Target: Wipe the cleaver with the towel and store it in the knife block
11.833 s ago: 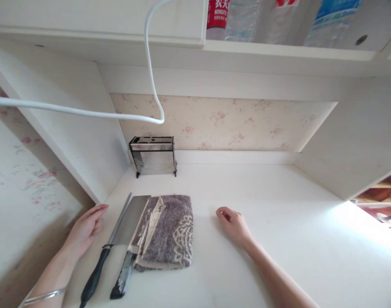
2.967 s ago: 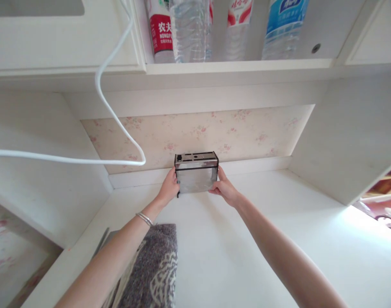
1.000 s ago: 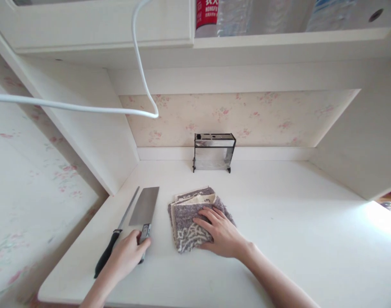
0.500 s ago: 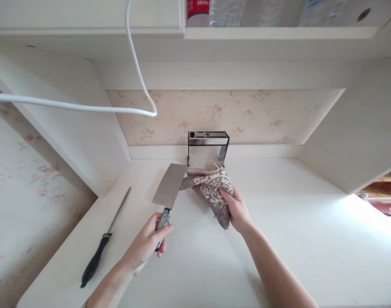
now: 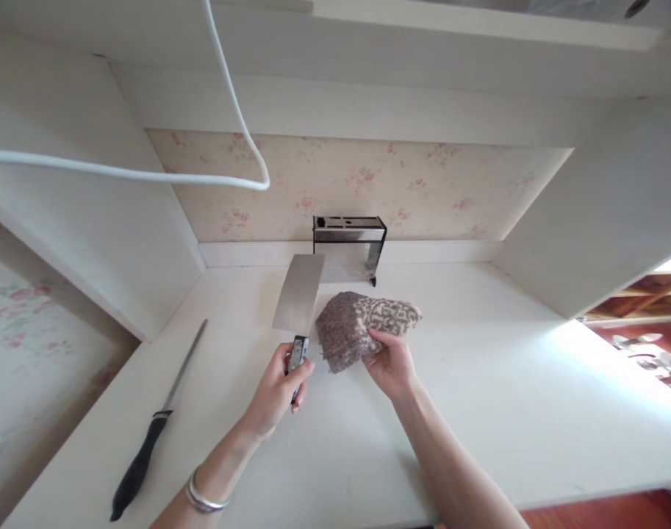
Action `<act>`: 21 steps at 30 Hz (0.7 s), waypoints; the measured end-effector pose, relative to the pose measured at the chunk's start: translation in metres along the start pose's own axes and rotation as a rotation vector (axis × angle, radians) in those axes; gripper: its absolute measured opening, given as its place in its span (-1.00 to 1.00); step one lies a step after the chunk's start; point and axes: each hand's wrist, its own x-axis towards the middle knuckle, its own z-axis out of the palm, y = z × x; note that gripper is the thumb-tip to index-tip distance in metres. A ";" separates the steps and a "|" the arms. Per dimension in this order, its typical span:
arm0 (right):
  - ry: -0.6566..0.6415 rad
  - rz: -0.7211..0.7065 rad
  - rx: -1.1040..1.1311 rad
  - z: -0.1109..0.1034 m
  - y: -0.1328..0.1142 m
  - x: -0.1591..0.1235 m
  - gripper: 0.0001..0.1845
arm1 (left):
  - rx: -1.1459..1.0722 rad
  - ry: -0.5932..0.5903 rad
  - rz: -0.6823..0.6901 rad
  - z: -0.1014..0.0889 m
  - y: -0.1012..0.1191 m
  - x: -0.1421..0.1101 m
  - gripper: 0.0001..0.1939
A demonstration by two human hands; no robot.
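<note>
My left hand is closed round the dark handle of a cleaver, whose broad grey blade points up and away from me. In my right hand is a bunched brown-and-cream patterned cloth, pinched with the thumb on top. The cloth is just right of the blade, with a narrow gap between them. Behind both, a knife block with slots in its metal top and a clear front stands against the back wall. On the left of the counter lies a sharpening steel with a black handle.
The white counter is bounded by side panels and a low back strip. A white cable hangs in front at upper left. Overhead is a shelf. At the right edge, a red-brown surface with shiny items shows.
My right hand has drawn the cloth down from the knife block and turned it over. The cleaver has shifted slightly up and right in view. The camera has tilted lower.
</note>
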 end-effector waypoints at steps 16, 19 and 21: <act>-0.467 0.097 0.229 0.005 0.003 -0.031 -0.66 | 0.137 -0.183 -0.010 0.013 -0.020 -0.012 -0.75; -0.341 0.093 0.202 -0.010 0.009 -0.023 -0.69 | 0.178 -0.173 -0.013 0.012 -0.021 -0.011 -0.73; -0.307 0.098 0.162 -0.020 0.018 -0.018 -0.72 | 0.183 -0.190 -0.042 0.012 -0.019 -0.012 -0.73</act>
